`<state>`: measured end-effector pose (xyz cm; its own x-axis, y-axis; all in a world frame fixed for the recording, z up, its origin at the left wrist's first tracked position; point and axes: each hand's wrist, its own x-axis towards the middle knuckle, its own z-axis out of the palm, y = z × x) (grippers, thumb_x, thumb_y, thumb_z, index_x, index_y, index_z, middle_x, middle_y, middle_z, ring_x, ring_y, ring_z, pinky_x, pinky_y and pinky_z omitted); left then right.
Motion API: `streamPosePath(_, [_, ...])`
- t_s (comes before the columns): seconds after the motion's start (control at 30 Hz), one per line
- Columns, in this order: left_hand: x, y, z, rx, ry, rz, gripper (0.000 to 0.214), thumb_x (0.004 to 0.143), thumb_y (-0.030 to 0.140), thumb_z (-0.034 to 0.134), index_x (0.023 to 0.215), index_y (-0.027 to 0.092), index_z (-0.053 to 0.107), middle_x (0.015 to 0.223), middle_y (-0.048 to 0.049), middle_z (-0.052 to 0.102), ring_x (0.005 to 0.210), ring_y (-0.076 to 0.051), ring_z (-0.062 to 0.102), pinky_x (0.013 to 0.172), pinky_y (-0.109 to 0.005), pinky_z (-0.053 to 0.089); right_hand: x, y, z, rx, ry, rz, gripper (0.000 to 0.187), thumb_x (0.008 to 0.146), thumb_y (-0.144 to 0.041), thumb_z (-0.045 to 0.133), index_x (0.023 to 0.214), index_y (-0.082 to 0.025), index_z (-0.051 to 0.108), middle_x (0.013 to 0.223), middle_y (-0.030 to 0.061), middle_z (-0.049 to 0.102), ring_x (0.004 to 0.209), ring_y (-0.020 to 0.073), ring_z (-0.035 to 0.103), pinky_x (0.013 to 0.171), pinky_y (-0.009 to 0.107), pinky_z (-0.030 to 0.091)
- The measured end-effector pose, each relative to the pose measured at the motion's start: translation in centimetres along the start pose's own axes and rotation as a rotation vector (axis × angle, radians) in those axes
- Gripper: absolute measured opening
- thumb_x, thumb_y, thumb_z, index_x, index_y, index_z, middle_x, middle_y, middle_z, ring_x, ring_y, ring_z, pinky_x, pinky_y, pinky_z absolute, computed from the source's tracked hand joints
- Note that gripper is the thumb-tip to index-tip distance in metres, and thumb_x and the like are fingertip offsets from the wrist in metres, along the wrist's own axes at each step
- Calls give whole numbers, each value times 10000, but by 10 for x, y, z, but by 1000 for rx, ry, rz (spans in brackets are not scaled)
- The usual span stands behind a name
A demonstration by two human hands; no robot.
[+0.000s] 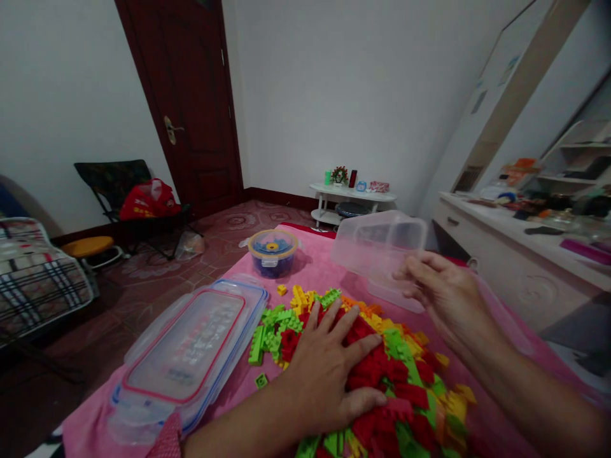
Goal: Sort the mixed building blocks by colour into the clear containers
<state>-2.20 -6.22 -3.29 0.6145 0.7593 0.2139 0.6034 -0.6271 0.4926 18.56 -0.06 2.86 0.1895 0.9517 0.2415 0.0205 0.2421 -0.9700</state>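
Note:
A heap of toy building bricks [367,362] in red, green, yellow and orange spreads over a pink cloth [229,397]. My left hand [329,362] lies on top of the heap with its fingers spread. To the right, my right hand [442,289] pinches the edge of a clear plastic container [372,245], which is tilted on its side above the cloth. Stacked clear lids [191,346], one rimmed in red and another in blue, lie left of the bricks. Behind them stands a round lidded container [272,254] with blue contents.
A cluttered white dresser [520,248] runs along the right side. Beyond the cloth, a small white table [353,192] holds a plant and small items. At the left are a folding chair [114,175] with a red bag [150,200], a yellow stool [88,247] and a dark door [186,102].

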Motion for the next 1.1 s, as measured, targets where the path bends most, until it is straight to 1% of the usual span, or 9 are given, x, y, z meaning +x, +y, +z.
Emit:
streamPosePath(0.13, [13,-3,4,-15,-2,-29,719,741,727,496,1385,419,418,1538,-34,298,1400,-443,186,1068,-722,146,61,39,33,-571,-204,-279,171,801,-314,562,844,-155,608,708,41,648,641,175,617,547,266,493])
streamPosePath(0.23, [15,-5,8,-34,8,-38,731,729,714,527,1391,430,402,1539,-22,295,1401,-436,188,1074,-709,178,91,66,42,-1173,-357,-496,207,874,-218,456,895,-139,646,914,104,698,865,199,634,766,292,466])
streamPosePath(0.3, [14,-6,9,-50,5,-39,744,722,722,532,1394,436,393,1545,-18,282,1405,-432,182,1090,-698,167,100,80,44,-1357,-404,-501,233,878,-171,442,948,-133,661,1002,126,700,956,215,627,817,292,440])
streamPosePath(0.47, [10,-9,3,-119,-39,-16,796,716,757,510,1426,462,303,1576,-25,175,1424,-433,92,1080,-718,154,101,96,49,-1502,-446,-395,237,804,-77,496,918,-82,704,946,211,710,925,291,662,751,329,459])
streamPosePath(0.6, [-1,0,-19,-130,-105,89,838,739,738,502,1463,430,212,1586,-47,103,1411,-457,94,1047,-723,212,94,87,52,-1545,-456,-362,300,795,-125,563,1071,-103,678,1069,209,688,1039,318,631,813,366,468])
streamPosePath(0.73, [-6,-8,-52,-36,-31,106,804,770,681,529,1465,381,258,1567,-66,213,1402,-405,230,1082,-619,269,72,61,48,-1383,-455,-426,356,842,-244,554,1180,-165,631,1207,139,648,1124,283,590,917,384,455])
streamPosePath(0.8, [1,-32,-67,117,43,41,765,775,611,588,1440,322,343,1542,-111,271,1386,-388,281,1099,-608,235,50,47,45,-1219,-465,-464,321,855,-288,538,1138,-192,656,1191,98,663,1099,267,604,922,380,466])
streamPosePath(0.97, [30,-130,-93,541,176,-216,791,711,321,741,1402,179,383,1494,-209,313,1395,-397,236,1116,-580,185,-20,16,37,-878,-495,-423,224,851,-309,533,928,-269,739,1047,44,722,971,247,658,873,382,515])
streamPosePath(1.1, [42,-178,-97,600,113,-264,455,881,282,517,1304,120,468,1322,-184,503,1242,-333,476,1022,-441,383,-65,9,26,-636,-445,-358,141,747,-328,670,838,-336,777,896,30,753,826,247,694,785,345,569])
